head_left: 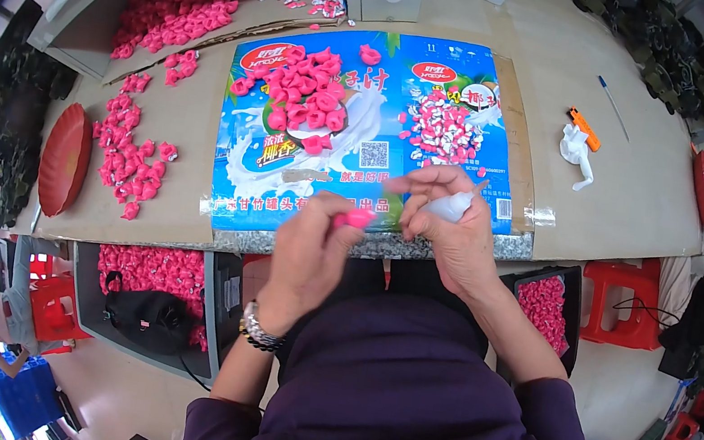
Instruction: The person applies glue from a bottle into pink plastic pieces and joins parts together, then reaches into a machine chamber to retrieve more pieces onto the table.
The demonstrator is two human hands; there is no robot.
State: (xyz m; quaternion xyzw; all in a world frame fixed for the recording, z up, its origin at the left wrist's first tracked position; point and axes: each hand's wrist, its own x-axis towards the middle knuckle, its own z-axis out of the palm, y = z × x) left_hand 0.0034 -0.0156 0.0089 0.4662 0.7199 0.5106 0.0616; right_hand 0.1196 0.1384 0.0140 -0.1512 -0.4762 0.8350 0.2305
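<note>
My left hand [310, 255], with a bracelet at the wrist, pinches a small glossy pink piece [359, 218] near the bench's front edge. Just to its right, my right hand [458, 240] curls around a translucent white object [449, 205] that looks like a small soft squeeze bottle; its tip is blurred between the hands. Under both hands lies a blue printed cardboard sheet [345, 178]. Hollow pink pieces [303, 90] are heaped on its left half. A pile of small pink-and-white pieces [444, 131] lies on its right half.
A red tray [65, 161] and scattered pink pieces [122, 145] lie to the left. At right are an orange-and-white tool [580, 145] and a pen [613, 104]. Below the bench, an open drawer [152, 281] holds pink pieces and a black bag. Other people sit at both sides.
</note>
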